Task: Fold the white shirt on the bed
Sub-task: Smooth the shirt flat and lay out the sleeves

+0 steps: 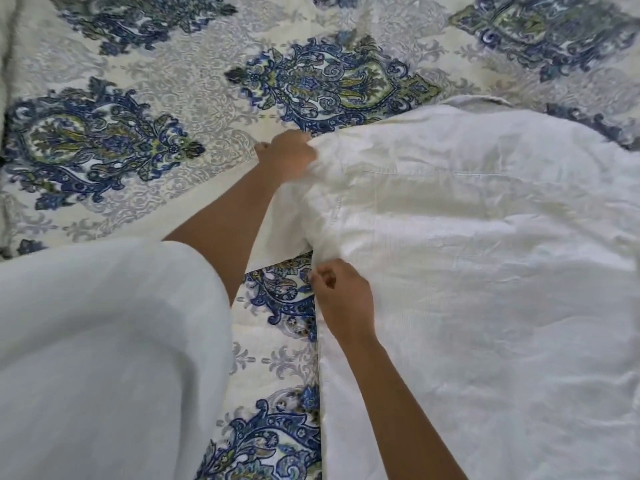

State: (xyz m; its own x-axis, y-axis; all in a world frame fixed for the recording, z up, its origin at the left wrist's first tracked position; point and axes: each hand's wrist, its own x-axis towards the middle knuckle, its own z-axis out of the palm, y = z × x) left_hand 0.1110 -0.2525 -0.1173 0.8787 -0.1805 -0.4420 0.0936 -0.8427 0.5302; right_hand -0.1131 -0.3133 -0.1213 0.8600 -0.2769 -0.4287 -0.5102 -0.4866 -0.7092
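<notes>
White shirt (485, 271) lies spread with the bed (173, 81) beneath it, the left grip (287, 155) curled round its bunched far corner and the right grip (343, 296) pinching the same side edge lower down, likely so that side can be folded over.

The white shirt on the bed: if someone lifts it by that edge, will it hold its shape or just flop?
Probably flops: the white shirt bunches and creases where the left hand grips it. Likely light, since the right hand holds its edge with just a pinch.
</notes>
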